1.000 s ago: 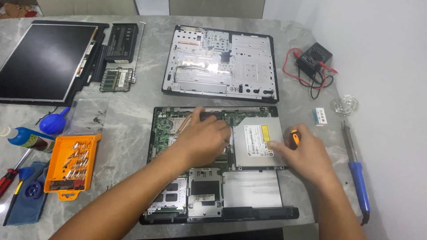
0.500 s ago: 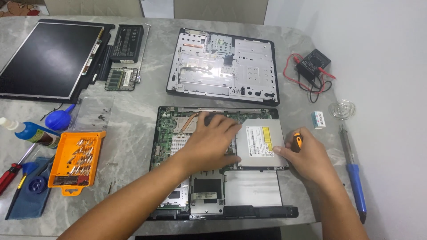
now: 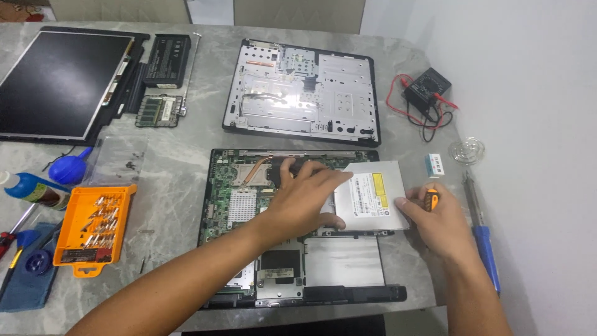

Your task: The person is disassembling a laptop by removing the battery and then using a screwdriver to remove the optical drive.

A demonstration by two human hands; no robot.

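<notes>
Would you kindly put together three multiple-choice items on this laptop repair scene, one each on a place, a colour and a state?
1. Where does the orange bit tray lie?
A. left of the opened laptop base
B. on the screen panel
C. beside the multimeter

2. What colour is the handle of the soldering iron?
A. red
B. blue
C. green

3. How does the silver disc drive sit?
A. fully seated in the base
C. lying on the screen panel
B. sticking out past the base's right edge

Answers: 1 A, the tray sits on the table left of the base. 2 B, its handle is blue. 3 B, the left hand rests on the drive while the right hand, with a small orange tool, touches its jutting edge.
</notes>
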